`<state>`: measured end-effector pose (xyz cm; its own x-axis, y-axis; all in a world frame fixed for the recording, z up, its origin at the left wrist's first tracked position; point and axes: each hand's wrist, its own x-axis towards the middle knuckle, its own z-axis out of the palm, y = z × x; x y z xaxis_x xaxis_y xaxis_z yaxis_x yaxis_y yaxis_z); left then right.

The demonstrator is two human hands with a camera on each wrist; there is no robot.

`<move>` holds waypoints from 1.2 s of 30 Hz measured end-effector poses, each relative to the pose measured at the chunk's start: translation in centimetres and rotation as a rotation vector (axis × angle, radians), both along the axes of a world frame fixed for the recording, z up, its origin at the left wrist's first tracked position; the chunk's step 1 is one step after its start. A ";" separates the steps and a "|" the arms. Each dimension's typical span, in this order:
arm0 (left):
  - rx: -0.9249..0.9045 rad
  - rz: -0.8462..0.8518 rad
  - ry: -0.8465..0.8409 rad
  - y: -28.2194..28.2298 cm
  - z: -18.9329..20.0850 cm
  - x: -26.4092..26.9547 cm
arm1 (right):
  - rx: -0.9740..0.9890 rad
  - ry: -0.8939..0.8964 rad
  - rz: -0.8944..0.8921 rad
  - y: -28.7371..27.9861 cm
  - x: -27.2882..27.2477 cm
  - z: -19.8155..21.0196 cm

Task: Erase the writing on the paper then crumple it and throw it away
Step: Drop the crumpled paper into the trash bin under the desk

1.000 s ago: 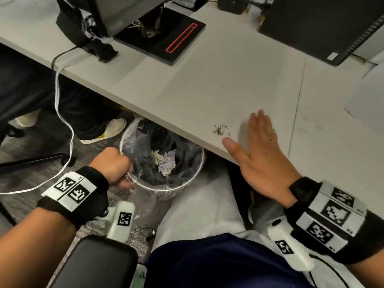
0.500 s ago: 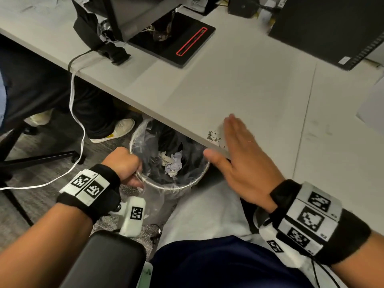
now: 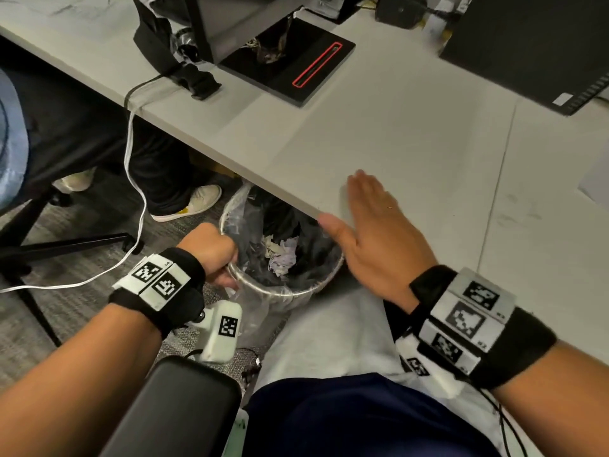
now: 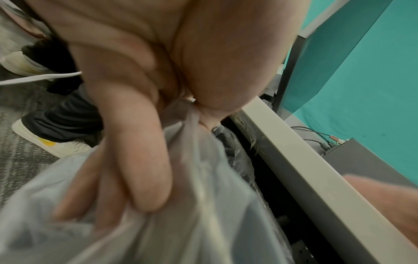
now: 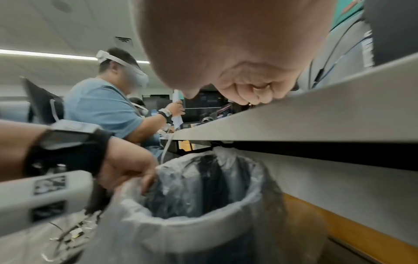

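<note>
A round bin [image 3: 283,291] lined with a clear plastic bag stands under the desk edge, just below my right hand. Crumpled white paper [image 3: 283,257] lies inside it. My left hand [image 3: 211,249] grips the bin's rim and liner [image 4: 203,178] at its left side, fingers curled over the plastic. My right hand [image 3: 369,219] lies flat and open on the grey desk [image 3: 412,143] right at its front edge, thumb out over the bin. In the right wrist view the bin [image 5: 203,214] sits directly below the desk edge [image 5: 294,121], with my left hand [image 5: 128,167] on its rim.
A black monitor base with a red strip [image 3: 290,61] and a black box [image 3: 534,44] stand at the back of the desk. A white cable [image 3: 131,179] hangs off the desk. Another person's legs and shoes [image 3: 188,202] are beside the bin. A chair armrest [image 3: 178,407] is by my left arm.
My right hand has swept left along the desk to its front edge above the bin. The small pile of eraser crumbs seen before is no longer visible on the desk. My left hand keeps holding the bin.
</note>
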<state>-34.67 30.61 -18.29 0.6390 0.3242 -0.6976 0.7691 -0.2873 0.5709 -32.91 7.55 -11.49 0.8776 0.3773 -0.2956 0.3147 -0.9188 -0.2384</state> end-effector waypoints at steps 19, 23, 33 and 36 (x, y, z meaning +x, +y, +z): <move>-0.002 -0.004 -0.039 -0.1 -0.4 0.1 | -0.068 -0.015 0.367 3.8 -2.0 -1.3; -0.006 0.033 -0.043 0.2 -1.0 0.2 | 0.085 -0.012 0.226 1.5 -1.9 0.4; -0.039 0.026 -0.020 -0.5 -0.9 0.2 | -0.127 -0.073 -0.077 -0.5 -3.2 -2.3; -0.015 0.022 -0.034 -0.7 -0.8 0.2 | -0.011 -0.045 0.159 1.3 -3.7 -2.3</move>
<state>-34.46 29.93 -19.07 0.6551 0.3280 -0.6807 0.7553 -0.2613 0.6010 -36.58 8.88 -13.82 0.8196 0.5093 -0.2623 0.4663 -0.8591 -0.2111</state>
